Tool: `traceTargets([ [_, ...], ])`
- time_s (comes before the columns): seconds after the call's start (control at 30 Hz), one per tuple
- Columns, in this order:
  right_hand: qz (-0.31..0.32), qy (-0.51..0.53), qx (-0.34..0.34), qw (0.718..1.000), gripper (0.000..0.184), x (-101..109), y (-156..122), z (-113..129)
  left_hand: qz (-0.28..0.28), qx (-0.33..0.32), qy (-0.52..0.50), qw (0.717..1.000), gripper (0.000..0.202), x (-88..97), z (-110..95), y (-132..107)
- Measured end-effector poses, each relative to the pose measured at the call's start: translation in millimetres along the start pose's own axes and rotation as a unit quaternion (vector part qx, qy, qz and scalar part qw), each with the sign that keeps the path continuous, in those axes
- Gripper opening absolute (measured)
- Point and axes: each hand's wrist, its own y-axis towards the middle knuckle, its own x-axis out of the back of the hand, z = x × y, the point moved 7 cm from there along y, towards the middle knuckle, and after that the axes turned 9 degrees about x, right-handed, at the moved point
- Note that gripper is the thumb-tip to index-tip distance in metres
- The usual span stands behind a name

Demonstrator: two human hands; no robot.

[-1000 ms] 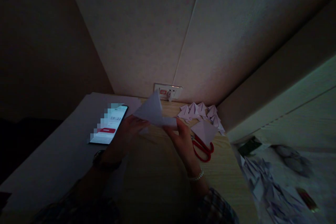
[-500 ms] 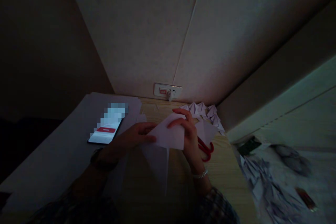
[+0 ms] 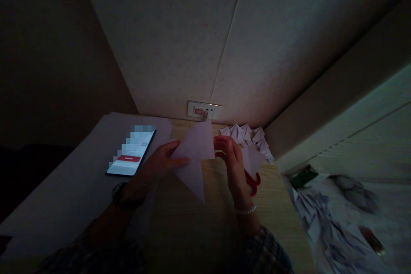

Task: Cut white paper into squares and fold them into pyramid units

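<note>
A sheet of white paper [image 3: 195, 147], partly folded, with one pointed corner hanging down, is held up over the table. My left hand [image 3: 168, 158] pinches its left side between thumb and fingers. At the right edge of the sheet is my right hand [image 3: 229, 154], its fingers bent and apart; whether the fingertips still touch the edge is hard to tell. Beside that hand, red-handled scissors [image 3: 253, 182] lie partly under another piece of white paper [image 3: 252, 158]. Small folded paper pieces [image 3: 246, 132] stand in a cluster near the wall.
A lit phone [image 3: 131, 152] rests on large white sheets [image 3: 73, 180] at the left. A wall socket with a plug [image 3: 204, 110] sits just above the wooden table [image 3: 269, 214]. Lower right, beyond the table edge, lies a heap of folded papers [image 3: 334, 231].
The paper has turned so that a corner points up toward the socket. My right hand's fingers have come off its face to its right edge, while my left hand keeps its pinch.
</note>
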Motion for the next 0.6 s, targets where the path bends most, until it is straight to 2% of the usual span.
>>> traceTargets([
  [0.1,0.074,-0.007,-0.035,0.997,0.016,-14,-3,-2,-0.030,-0.028,0.026,0.999,0.043,2.3,-5,-1],
  [0.2,0.108,-0.014,-0.060,0.992,0.010,-25,-5,-7,-0.062,-0.039,0.081,0.994,0.043,4.7,-7,-1],
  [0.33,0.110,-0.021,-0.074,0.991,0.013,-28,-6,-12,-0.098,-0.051,0.130,0.985,0.044,8.7,-9,-1],
  [0.6,0.108,-0.032,-0.072,0.991,0.017,-28,-6,-10,-0.096,-0.052,0.121,0.987,0.045,8.8,-9,0],
])
